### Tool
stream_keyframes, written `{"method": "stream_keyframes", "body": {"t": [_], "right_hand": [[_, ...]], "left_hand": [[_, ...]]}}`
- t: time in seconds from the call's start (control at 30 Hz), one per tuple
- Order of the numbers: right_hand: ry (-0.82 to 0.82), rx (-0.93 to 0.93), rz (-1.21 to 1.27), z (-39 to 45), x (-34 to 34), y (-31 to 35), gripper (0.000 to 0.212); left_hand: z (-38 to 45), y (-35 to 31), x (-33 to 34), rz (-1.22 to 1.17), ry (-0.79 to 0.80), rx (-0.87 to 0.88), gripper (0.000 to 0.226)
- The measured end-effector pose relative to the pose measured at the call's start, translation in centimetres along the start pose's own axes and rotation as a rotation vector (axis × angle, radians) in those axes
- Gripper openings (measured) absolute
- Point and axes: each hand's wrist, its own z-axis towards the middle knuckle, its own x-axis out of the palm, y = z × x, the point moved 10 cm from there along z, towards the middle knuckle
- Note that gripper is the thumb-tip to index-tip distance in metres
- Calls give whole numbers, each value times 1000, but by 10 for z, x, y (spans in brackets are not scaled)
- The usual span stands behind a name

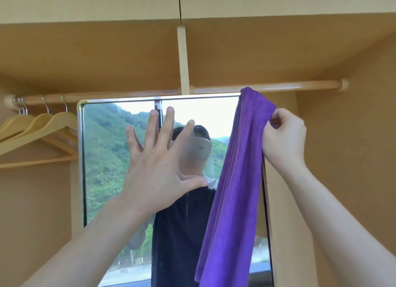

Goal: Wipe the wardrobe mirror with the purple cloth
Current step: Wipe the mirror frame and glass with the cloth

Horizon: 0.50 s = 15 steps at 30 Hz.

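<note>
The wardrobe mirror hangs upright inside the wardrobe, with a metal frame and a reflection of green hills and a person. My left hand is raised in front of the glass, fingers spread and straight; whether it touches the glass I cannot tell. My right hand pinches the purple cloth near its top, at the mirror's upper right corner. The cloth hangs down in long folds and covers the mirror's right edge.
A wooden clothes rail runs across just above the mirror, held by a vertical bracket. Several wooden hangers hang on the rail at the left. Wardrobe walls close in on both sides.
</note>
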Motion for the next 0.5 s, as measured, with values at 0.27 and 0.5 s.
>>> {"method": "stream_keyframes", "body": {"t": [0.27, 0.5], "right_hand": [[138, -115, -66, 32, 22, 33, 16], [70, -27, 153, 34, 13, 19, 23]], "left_hand": [[0, 1, 0, -16, -13, -11, 117], [0, 3, 5, -30, -8, -15, 119]]}}
